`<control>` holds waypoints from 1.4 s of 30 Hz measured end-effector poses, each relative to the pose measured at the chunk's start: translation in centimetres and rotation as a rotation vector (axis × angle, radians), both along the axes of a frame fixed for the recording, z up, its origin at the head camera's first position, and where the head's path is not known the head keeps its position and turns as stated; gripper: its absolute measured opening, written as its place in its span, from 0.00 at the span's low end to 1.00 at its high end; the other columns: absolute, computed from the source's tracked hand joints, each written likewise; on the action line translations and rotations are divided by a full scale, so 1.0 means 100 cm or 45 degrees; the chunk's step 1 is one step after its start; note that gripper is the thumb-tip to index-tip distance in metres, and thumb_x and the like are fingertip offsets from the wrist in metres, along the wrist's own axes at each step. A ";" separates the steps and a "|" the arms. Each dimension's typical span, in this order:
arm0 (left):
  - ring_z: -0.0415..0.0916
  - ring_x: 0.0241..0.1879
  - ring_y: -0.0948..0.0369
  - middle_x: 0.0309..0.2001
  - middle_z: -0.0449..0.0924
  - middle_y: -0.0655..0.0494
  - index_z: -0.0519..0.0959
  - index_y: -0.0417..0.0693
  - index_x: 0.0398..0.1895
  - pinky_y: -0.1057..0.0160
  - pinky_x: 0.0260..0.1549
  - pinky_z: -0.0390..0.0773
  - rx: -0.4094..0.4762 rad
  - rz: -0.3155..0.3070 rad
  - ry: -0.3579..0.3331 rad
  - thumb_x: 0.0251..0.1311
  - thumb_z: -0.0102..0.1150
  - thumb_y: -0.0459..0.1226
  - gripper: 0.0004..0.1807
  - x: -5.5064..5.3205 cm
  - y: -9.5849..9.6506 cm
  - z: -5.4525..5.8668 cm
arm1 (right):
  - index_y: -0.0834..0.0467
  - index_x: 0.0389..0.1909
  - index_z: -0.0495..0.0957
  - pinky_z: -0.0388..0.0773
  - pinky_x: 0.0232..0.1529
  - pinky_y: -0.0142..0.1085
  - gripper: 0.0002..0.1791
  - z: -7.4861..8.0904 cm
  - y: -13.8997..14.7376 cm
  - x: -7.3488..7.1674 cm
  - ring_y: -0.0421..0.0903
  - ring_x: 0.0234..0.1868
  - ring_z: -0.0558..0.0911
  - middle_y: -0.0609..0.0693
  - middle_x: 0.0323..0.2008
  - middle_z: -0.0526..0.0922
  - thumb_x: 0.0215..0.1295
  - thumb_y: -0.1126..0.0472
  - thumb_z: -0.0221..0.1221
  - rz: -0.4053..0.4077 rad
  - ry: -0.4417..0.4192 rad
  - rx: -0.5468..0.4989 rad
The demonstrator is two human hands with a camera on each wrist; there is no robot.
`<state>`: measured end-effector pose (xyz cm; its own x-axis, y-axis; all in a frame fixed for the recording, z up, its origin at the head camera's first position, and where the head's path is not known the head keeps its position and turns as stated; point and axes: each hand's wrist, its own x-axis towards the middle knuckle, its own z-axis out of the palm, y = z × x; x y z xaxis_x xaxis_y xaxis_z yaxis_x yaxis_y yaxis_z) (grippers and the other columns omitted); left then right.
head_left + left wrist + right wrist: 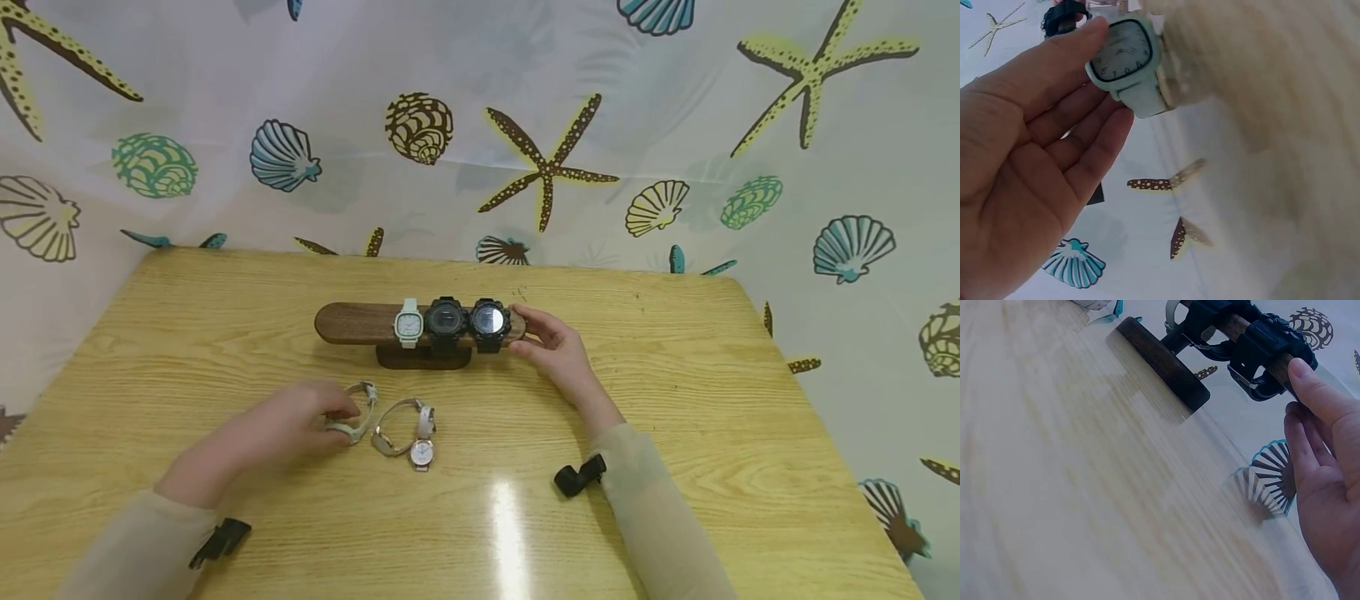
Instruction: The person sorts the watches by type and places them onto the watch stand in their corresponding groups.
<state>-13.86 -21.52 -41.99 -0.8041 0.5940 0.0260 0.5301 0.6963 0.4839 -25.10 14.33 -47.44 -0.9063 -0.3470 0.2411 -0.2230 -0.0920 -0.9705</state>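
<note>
My left hand [300, 417] pinches a square-faced mint-green wristwatch [1125, 53] between thumb and fingers, low over the table; in the head view its strap loops out to the right. My right hand [558, 350] grips the right end of a wooden watch stand [352, 323], thumb in front and fingers behind. Strapped side by side on the stand's bar are a pale square watch [408, 325] and two black digital watches, one in the middle [446, 318] and one at right [489, 322], close to my right fingertips.
Beside my left hand, a looped watch with a pale strap [385, 444] and a small round-faced white watch [422, 452] lie on the wooden table [675, 375]. A seashell-and-starfish cloth [337, 192] hangs behind the table's back edge.
</note>
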 end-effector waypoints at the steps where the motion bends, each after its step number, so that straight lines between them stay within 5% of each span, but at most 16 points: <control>1: 0.74 0.34 0.65 0.34 0.77 0.63 0.82 0.46 0.35 0.63 0.32 0.79 -0.008 -0.011 0.002 0.52 0.70 0.34 0.08 0.000 -0.001 -0.002 | 0.60 0.63 0.71 0.74 0.58 0.39 0.30 0.000 0.000 0.000 0.50 0.61 0.72 0.53 0.62 0.72 0.59 0.68 0.65 0.001 0.004 0.001; 6: 0.67 0.28 0.68 0.28 0.73 0.67 0.80 0.51 0.28 0.68 0.25 0.73 -0.035 0.000 0.010 0.51 0.70 0.31 0.07 0.000 -0.003 -0.008 | 0.60 0.64 0.71 0.74 0.58 0.39 0.30 0.001 0.000 0.000 0.49 0.60 0.72 0.53 0.62 0.72 0.59 0.70 0.64 0.002 -0.008 0.004; 12: 0.71 0.31 0.65 0.32 0.77 0.62 0.82 0.48 0.34 0.64 0.30 0.76 0.037 0.200 -0.064 0.58 0.65 0.34 0.03 -0.003 -0.006 -0.001 | 0.62 0.65 0.69 0.74 0.59 0.39 0.30 0.002 -0.001 0.000 0.49 0.61 0.72 0.54 0.64 0.70 0.60 0.73 0.62 0.004 -0.027 -0.003; 21: 0.73 0.35 0.57 0.38 0.81 0.51 0.81 0.36 0.47 0.61 0.31 0.76 0.153 0.378 -0.085 0.60 0.63 0.38 0.16 -0.011 -0.027 0.025 | 0.61 0.64 0.70 0.74 0.58 0.39 0.30 0.002 -0.001 0.002 0.49 0.60 0.72 0.53 0.63 0.72 0.59 0.70 0.64 0.000 -0.032 0.001; 35: 0.75 0.46 0.50 0.48 0.79 0.40 0.76 0.36 0.56 0.66 0.35 0.77 0.333 0.728 -0.102 0.67 0.54 0.50 0.28 -0.023 -0.049 0.028 | 0.61 0.65 0.69 0.75 0.57 0.39 0.31 0.002 -0.002 0.000 0.49 0.61 0.72 0.54 0.64 0.70 0.60 0.72 0.62 0.013 -0.055 -0.001; 42: 0.77 0.40 0.61 0.50 0.78 0.38 0.73 0.34 0.60 0.69 0.37 0.76 0.448 0.764 -0.167 0.69 0.52 0.49 0.28 -0.037 -0.038 0.027 | 0.61 0.65 0.69 0.76 0.56 0.38 0.30 0.003 0.000 0.001 0.49 0.60 0.72 0.54 0.63 0.71 0.60 0.71 0.62 0.007 -0.045 0.012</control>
<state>-17.60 -25.37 -39.24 -0.9996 0.0216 0.0154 0.0256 0.6403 0.7677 -25.00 14.29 -47.14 -0.9123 -0.3542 0.2057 -0.1880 -0.0842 -0.9786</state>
